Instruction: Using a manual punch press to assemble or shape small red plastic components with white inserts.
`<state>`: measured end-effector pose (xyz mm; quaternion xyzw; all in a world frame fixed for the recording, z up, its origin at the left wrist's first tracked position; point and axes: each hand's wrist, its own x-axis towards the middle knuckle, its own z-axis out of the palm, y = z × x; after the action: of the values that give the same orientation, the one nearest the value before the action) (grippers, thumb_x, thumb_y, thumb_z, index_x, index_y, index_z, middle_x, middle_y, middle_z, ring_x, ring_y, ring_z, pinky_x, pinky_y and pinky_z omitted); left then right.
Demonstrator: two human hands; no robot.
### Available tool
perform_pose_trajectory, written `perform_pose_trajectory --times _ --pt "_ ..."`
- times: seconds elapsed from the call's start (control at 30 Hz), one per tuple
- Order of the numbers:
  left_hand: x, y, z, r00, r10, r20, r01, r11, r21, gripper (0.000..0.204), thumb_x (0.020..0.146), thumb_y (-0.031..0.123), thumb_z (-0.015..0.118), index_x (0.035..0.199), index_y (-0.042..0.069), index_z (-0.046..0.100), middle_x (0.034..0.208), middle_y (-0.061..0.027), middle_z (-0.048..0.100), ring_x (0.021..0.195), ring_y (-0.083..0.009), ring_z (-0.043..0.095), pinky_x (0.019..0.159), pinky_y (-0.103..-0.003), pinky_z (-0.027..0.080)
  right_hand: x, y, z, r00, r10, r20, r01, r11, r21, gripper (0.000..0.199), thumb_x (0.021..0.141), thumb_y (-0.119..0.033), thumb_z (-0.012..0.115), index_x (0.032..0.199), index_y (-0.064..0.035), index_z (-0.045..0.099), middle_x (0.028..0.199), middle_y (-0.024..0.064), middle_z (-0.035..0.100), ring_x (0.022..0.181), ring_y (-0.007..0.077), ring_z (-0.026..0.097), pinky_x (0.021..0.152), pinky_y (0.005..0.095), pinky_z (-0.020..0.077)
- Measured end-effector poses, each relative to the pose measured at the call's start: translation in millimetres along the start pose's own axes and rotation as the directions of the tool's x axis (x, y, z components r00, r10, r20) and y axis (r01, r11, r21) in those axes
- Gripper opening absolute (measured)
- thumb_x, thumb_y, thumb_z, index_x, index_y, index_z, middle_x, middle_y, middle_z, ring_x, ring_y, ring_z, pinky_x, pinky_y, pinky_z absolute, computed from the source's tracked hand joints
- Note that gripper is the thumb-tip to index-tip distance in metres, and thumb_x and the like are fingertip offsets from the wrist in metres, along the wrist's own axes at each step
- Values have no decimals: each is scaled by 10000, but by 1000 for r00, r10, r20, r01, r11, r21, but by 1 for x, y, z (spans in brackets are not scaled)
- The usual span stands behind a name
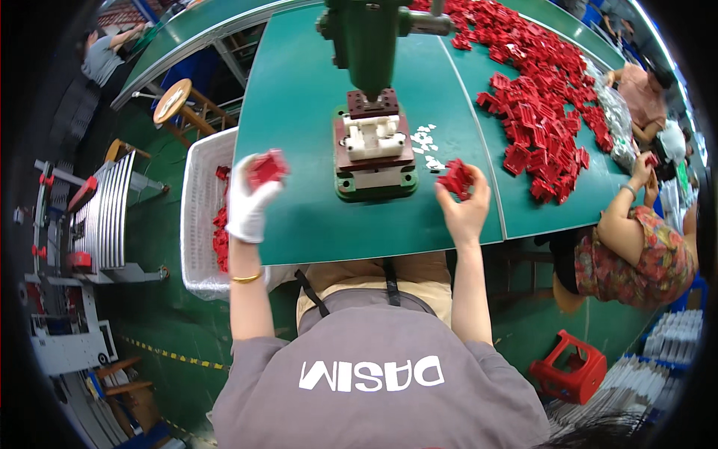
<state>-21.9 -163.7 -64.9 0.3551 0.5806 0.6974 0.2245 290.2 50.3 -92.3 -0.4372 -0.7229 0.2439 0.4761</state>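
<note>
Grips a red molded part (pixel 268 169) in the white-gloved left hand (pixel 247 211), at the near left of the green tabletop (pixel 310 233), beside a white crate (pixel 196 194). Pinches a second red part (pixel 455 179) in the bare right hand (pixel 467 215), near right of the press base (pixel 376 182). Farther off, includes a cream-white fixture (pixel 372 141) on that base, small white pieces (pixel 423 138) to its right, a green press head (pixel 370 41) above, and a heap of red parts (pixel 540 123) at far right.

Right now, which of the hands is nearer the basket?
Left. The left hand is just right of the basket; the right hand is much farther right, past the press.
</note>
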Motion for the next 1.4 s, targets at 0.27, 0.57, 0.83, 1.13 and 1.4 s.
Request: perform_pose_trajectory --times 0.27,0.57,0.83,1.13,1.4 --pt "-16 -40 -124 728 219 -649 554 369 746 618 791 131 758 1308 -65 483 1183 -168 619 1046 -250 615 946 -363 488 -5 -58 9 925 -339 170 325 940 105 631 597 -159 868 1164 -66 605 1158 114 601 1042 300 561 885 384 494" --pt "-18 34 100 910 -40 413 -131 917 377 743 733 180 807 1373 35 458 1334 -120 513 1135 -232 573 931 -364 498 -15 -79 32 864 -381 330 207 865 457 780 612 -29 829 1305 -53 472 1183 152 581 1073 307 611 889 378 521" --pt "8 32 122 866 -137 481 -52 932 360 659 698 112 819 1281 16 529 1166 -88 612 1044 -157 604 896 -310 512 -14 -70 27 863 -319 393 101 869 485 963 639 -86 847 1440 -84 312 1276 149 566 1069 272 626 882 366 527" --pt "96 -12 124 956 -133 260 66 966 251 610 729 184 833 1237 -21 565 1064 -62 657 855 -101 620 800 -253 531 44 -143 -64 787 -494 370 3 602 799 635 807 -443 727 1234 3 579 1107 90 677 998 176 605 831 309 450" --pt "113 -3 132 914 -173 367 -42 859 510 537 679 75 831 1159 15 598 1067 -57 663 950 -149 644 874 -294 533 62 -226 -155 525 -847 -82 174 13 985 513 861 -416 553 1201 -37 621 1136 97 671 1052 161 590 821 314 497"
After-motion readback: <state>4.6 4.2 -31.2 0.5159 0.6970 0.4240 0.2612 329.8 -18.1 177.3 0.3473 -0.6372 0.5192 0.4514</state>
